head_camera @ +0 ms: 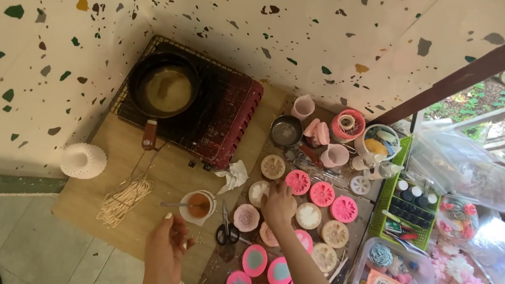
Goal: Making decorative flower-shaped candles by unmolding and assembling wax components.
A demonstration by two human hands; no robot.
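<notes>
Right hand [277,205] rests fingers curled on a cream round mould [260,192]; grip cannot be confirmed. Left hand [167,247] hovers, fingers loosely open, just below the small cup [198,206] on the bench [104,139].

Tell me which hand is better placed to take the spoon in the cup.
Probably the left. The left hand hovers just below the cup, close to the spoon handle sticking out toward it. The right hand is farther off, resting among the round moulds.

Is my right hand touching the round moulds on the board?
Touching. The head view shows the right hand lying palm-down on the cluster of round moulds, fingers covering one, with no gap visible beneath.
</notes>
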